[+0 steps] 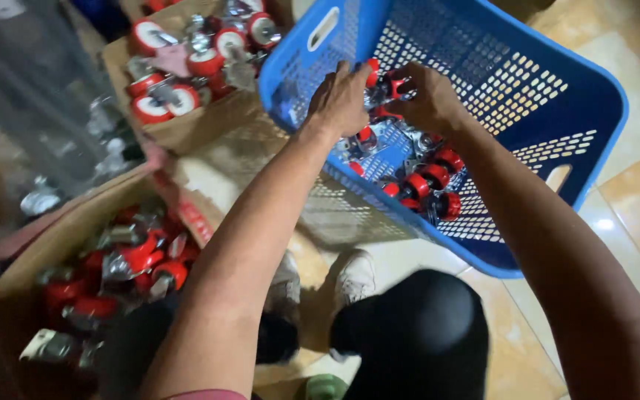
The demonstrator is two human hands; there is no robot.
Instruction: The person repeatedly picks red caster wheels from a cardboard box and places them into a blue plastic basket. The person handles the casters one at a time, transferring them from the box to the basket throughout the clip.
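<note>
Seen from the head camera, a person leans over a tilted blue perforated plastic basket (557, 104), both bare hands plunged into its heap of small red caster wheels (420, 185) with metal brackets. The left hand (342, 100) rests near the basket's upper inner wall, fingers curled down among the casters; whether its grip has closed on one cannot be told. The right hand (427, 96), just beside it and deeper inside the basket, is clenched around a red caster wheel (396, 85) that shows between the fingers. More casters lie loose along the basket's lower wall, below both hands. Left of the basket stands an open cardboard box (187, 126) of larger red-and-white casters (164, 100); nearer the person, below and left of the basket, a second cardboard box (53, 237) holds red casters (135, 267), blurred. Beneath the basket, white shoes (353, 278) stand on the tiled floor (631, 215)
</note>
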